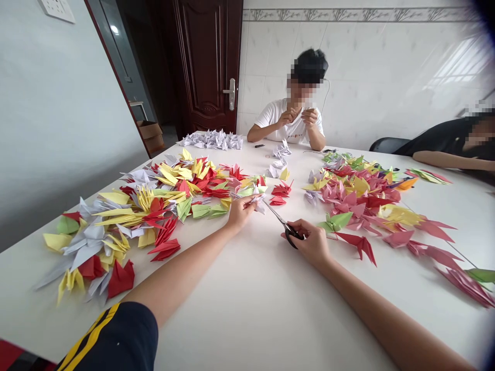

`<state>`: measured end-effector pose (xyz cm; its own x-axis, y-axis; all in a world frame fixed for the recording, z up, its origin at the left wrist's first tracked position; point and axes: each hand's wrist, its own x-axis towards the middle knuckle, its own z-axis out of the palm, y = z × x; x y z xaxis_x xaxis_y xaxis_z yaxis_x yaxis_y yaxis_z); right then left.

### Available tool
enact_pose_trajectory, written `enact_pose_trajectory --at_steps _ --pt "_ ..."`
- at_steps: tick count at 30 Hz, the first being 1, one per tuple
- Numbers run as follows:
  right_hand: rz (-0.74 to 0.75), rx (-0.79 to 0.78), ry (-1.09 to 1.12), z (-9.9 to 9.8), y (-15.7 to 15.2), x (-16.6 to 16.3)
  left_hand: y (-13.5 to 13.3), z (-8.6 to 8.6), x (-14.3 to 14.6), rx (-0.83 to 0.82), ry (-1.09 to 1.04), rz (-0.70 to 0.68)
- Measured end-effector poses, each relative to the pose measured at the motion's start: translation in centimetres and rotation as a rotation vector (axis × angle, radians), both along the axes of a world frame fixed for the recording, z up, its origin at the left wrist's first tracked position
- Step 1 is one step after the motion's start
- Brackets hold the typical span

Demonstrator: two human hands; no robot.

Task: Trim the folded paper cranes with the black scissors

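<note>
At one o'clock over the smooth white tabletop [240, 309], your right hand [312, 243] is wrapped round the black-handled metal scissors [286, 225], blades aimed toward half past ten, so work in small, controlled movements and keep the tips clear of your other fingers. Your arms reach forward and converge, and at twelve o'clock your left hand [240, 212] pinches the whitish folded-paper piece [259, 205] between thumb and fingers; hold it steady there, though whether the blades touch it is too small to tell. Just beyond, a little past twelve, lie small, bright red folded-paper pieces [281, 189].
</note>
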<state>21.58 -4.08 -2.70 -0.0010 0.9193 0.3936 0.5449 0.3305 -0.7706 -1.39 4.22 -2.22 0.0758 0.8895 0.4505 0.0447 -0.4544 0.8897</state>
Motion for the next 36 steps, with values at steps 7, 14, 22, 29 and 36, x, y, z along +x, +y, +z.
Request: enact_pose_trajectory --at_steps 7,14,22,29,36 --pt "-0.006 -0.013 0.019 0.43 -0.08 -0.3 -0.4 0.42 -0.02 -0.012 0.029 -0.029" --pt "0.001 -0.017 0.053 0.64 -0.08 -0.31 -0.47 0.4 0.01 -0.076 0.063 -0.05" --pt "-0.001 -0.012 0.012 0.52 -0.03 -0.29 -0.56 0.49 -0.23 -0.044 0.121 -0.049" --pt "-0.04 0.045 0.017 0.32 -0.17 -0.21 -0.25 0.18 -0.05 -0.057 0.045 -0.104" --pt "-0.011 0.049 -0.038 0.4 -0.35 -0.2 0.04 0.27 -0.28 -0.14 -0.032 -0.067"
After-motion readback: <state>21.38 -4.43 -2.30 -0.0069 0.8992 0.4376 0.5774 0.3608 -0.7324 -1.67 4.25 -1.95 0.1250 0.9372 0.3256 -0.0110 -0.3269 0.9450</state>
